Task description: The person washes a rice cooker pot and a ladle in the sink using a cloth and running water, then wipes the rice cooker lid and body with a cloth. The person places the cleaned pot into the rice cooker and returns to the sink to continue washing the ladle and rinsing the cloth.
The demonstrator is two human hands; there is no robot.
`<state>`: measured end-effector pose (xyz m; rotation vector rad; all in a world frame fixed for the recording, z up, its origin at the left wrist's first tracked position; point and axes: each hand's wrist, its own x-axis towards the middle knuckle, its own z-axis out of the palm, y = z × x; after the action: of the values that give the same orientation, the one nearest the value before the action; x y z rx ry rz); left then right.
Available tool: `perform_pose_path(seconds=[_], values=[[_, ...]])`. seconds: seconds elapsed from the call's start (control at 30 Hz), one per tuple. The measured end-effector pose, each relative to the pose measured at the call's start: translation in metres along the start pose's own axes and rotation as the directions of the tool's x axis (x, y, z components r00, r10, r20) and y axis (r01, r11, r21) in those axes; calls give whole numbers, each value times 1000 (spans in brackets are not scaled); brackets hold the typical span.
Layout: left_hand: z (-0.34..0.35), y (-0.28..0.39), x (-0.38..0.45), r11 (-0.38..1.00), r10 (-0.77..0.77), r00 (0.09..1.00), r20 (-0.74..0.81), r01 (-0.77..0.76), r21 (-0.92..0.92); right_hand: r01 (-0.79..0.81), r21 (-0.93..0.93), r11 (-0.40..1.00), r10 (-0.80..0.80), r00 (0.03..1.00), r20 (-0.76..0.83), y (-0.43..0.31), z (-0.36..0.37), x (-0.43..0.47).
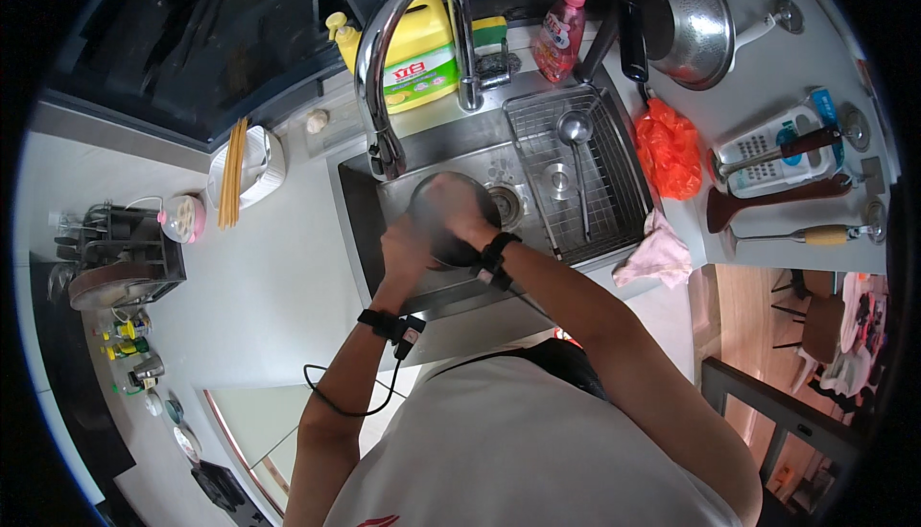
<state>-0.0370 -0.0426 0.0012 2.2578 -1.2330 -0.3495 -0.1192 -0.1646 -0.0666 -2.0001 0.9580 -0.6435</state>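
Note:
Both hands are over the sink basin [403,196], blurred at the fingers. A dark round pan or bowl [460,250] is beneath them, beside the drain. My left hand [406,246] is at its left side, touching or gripping its rim; blur hides which. My right hand [460,207] reaches inside the dark vessel, and whether it holds anything is hidden. A chrome faucet [374,45] arches above and to the left of the hands. Right of them, a wire drying basket [536,203] holds a metal ladle [575,128].
A yellow detergent jug [424,45], a green-yellow sponge [489,32] and a pink pump bottle [561,34] stand behind the sink. Right are a steel pan [694,31], a red plastic bag [669,153] and a pink cloth [656,254]. Chopsticks [232,174] lie across a white basket [270,167] at left.

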Motion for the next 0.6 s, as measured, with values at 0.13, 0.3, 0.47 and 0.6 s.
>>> perform_pose_path(seconds=[0.13,0.3,0.47,0.6], values=[[-9,-3,5,1000,0,1000,-30,0,-22,146,489,860,-320,901,294,6,9,-41],[-4,-8,-5,987,-127,991,34,130,-94,359,-174,917,-235,839,490,27,-51,-63],[17,-28,-4,814,-336,918,213,396,-424,140,-60,988,-142,990,-24,45,-128,-57],[35,-55,-1,849,-298,929,219,363,-384,-290,-106,951,253,930,-268,125,-193,-50]])
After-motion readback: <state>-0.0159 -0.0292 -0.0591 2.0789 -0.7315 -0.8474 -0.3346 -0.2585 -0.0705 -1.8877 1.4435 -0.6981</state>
